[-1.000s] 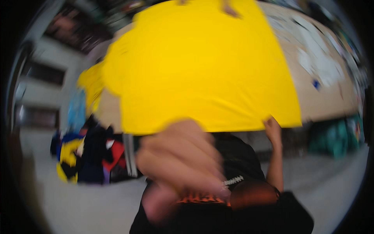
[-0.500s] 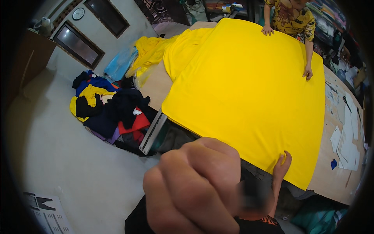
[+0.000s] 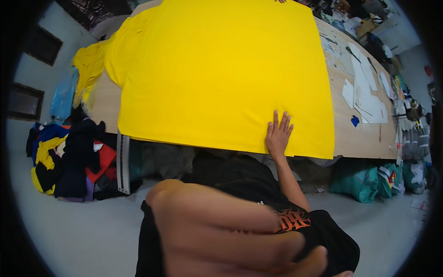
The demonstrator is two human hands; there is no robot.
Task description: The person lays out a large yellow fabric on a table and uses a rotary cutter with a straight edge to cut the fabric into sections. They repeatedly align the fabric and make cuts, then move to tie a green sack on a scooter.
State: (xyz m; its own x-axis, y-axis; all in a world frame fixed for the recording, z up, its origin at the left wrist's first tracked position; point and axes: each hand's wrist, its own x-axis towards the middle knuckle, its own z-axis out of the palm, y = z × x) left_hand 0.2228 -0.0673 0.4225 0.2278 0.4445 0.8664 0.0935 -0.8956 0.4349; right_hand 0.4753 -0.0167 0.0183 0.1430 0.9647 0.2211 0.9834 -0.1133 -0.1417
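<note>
A large yellow fabric sheet (image 3: pixel 221 69) covers much of the tabletop. My right hand (image 3: pixel 279 136) rests palm-down on it near the front edge, fingers stretched and spread. Close to the camera at the bottom, my left hand (image 3: pixel 221 231) is large and partly blurred, its fingers loosely extended and apart with nothing visible in them, in front of my black shirt (image 3: pixel 337 240). Beyond the sheet's left side lie bunched yellow fabric (image 3: pixel 87 64) and a blue plastic bag (image 3: pixel 63 99).
A co-worker's fingertips (image 3: pixel 279 1) show at the far edge. White paper pattern pieces (image 3: pixel 364 92) and black scissors (image 3: pixel 351 53) lie on the table's right (image 3: pixel 355 143). A mixed clothing heap (image 3: pixel 74 166) and a metal bar (image 3: pixel 122 164) are front left; green sacks (image 3: pixel 355 180) sit under the table.
My right hand has gone from curled at the fabric's edge to lying flat on it. My left hand has uncurled. The view has shifted, leaving the co-worker mostly out of frame.
</note>
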